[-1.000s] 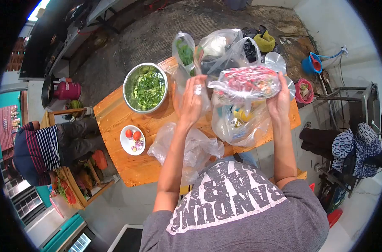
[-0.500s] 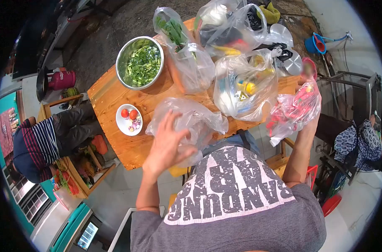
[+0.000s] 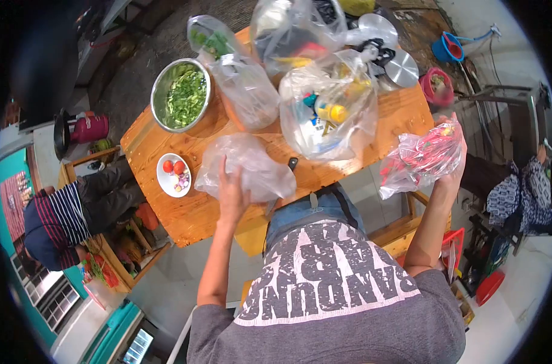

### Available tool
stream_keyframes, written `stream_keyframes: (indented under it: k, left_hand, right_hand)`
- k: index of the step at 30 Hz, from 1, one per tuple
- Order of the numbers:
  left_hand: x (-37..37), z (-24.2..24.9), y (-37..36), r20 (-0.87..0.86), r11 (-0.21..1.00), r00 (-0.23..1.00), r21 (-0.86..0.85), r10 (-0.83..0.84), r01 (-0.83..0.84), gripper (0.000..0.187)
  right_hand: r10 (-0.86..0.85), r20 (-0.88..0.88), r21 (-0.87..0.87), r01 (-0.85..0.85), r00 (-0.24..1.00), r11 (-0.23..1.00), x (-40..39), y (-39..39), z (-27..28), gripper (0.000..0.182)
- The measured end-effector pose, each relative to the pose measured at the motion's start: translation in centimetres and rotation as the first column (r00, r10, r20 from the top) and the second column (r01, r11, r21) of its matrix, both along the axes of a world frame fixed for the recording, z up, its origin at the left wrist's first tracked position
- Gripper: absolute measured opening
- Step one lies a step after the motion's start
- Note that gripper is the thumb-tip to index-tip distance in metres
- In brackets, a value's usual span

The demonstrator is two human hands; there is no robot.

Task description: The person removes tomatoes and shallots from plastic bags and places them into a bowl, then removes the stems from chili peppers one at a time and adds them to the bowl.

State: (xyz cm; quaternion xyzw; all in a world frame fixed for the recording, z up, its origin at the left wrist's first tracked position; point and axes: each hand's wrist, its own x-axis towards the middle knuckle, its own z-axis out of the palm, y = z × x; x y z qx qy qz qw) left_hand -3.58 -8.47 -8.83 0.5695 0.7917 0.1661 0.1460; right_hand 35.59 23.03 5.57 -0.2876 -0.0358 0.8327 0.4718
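In the head view, the right hand (image 3: 451,176) is clenched on a clear bag of chillies (image 3: 423,156), held off the right edge of the wooden surface (image 3: 185,212) and well clear of it; half a second ago the bag hung a little lower and closer to the body, and a second ago both hands held it up over the middle of the surface. The left hand (image 3: 230,193) has come down since then: it hovered spread above the empty bag (image 3: 247,170) before, and now it lies on that crumpled bag at the near edge, fingers pressing into the plastic (whether they pinch it or only rest on it I cannot tell). Just left of the empty bag stands a small white plate (image 3: 173,175) with two tomatoes and some shallots. Farther back, a steel bowl (image 3: 180,95) holds chopped greens, a bag of leaves (image 3: 230,67) stands beside it, and a big bag of bottles (image 3: 327,112) fills the middle, between the two hands. A dark knife handle (image 3: 293,164) shows just right of the empty bag. A steel lid (image 3: 402,68) lies at the far right corner. A seated person in a striped shirt (image 3: 54,218) is off to the left.
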Motion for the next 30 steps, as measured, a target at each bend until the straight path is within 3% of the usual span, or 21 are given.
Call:
stream_keyframes:
  k: [1,4,5,7,8,9,10,11,13,15,18,22,27,30]
  left_hand:
    - [-1.7,-0.8,1.0,0.035,0.995,0.994,0.003,0.101,-0.101,0.061]
    - [-2.2,2.4,5.3,0.367,0.925,0.897,0.184,0.248,-0.332,0.044]
    - [-2.0,3.5,6.4,0.352,0.900,0.905,0.269,0.240,-0.344,0.041]
    - [-1.3,4.3,8.4,0.314,0.825,0.920,0.436,0.235,-0.360,0.036]
    - [-0.9,3.7,9.0,0.343,0.838,0.919,0.429,0.194,-0.337,0.032]
    - [-0.2,2.9,9.8,0.372,0.847,0.916,0.428,0.152,-0.315,0.028]
    - [0.2,2.1,10.3,0.399,0.855,0.910,0.428,0.112,-0.293,0.024]
    - [0.4,1.1,10.3,0.278,0.905,0.960,0.408,-0.002,-0.117,0.031]
    - [1.0,0.3,10.3,0.190,0.948,0.975,0.313,-0.119,0.055,0.048]
    - [2.2,-0.3,10.0,0.253,0.975,0.963,0.220,-0.095,0.038,0.059]
    - [2.4,-1.9,10.1,0.115,0.947,0.963,0.240,-0.245,0.213,0.081]
    - [2.3,-3.3,10.7,0.061,0.968,0.976,0.152,-0.209,0.198,0.071]
    - [1.5,-6.3,10.6,-0.045,0.921,0.958,0.265,-0.283,0.284,0.046]
    - [-1.1,-6.4,10.3,-0.279,0.866,0.892,0.260,-0.357,0.428,0.039]
  right_hand:
    - [-0.088,0.215,0.086,0.070,0.973,0.994,-0.4,-0.8,-1.1,0.023]
    - [-0.164,0.363,0.050,0.157,0.917,0.986,2.0,-2.2,-0.8,0.023]
    - [-0.172,0.411,0.027,0.176,0.895,0.984,2.5,-2.9,-0.9,0.024]
    - [-0.156,0.318,0.025,0.156,0.935,0.987,2.9,-4.2,-1.3,0.023]
    - [-0.146,0.266,0.026,0.144,0.953,0.989,2.8,-4.5,-1.8,0.023]
    - [-0.169,0.402,0.115,0.133,0.900,0.984,4.6,-4.4,-4.3,0.022]
    - [-0.105,0.211,0.081,0.090,0.972,0.993,5.9,-4.2,-5.8,0.022]
    - [-0.043,0.008,0.058,0.043,0.999,0.997,7.1,-4.2,-7.0,0.022]
    - [-0.019,-0.124,0.036,0.023,0.992,0.999,7.3,-4.5,-8.4,0.024]
    - [0.019,-0.209,0.041,-0.011,0.978,0.999,7.5,-4.5,-10.2,0.026]
    - [0.075,-0.278,0.069,-0.058,0.958,0.996,8.0,-4.0,-14.1,0.032]
    - [0.128,-0.269,0.137,-0.094,0.954,0.986,7.3,-2.7,-17.0,0.035]
    - [0.172,-0.342,0.281,-0.075,0.924,0.957,7.1,-3.0,-21.6,0.035]
    - [0.173,-0.378,0.288,-0.062,0.909,0.956,5.7,-4.4,-20.6,0.037]
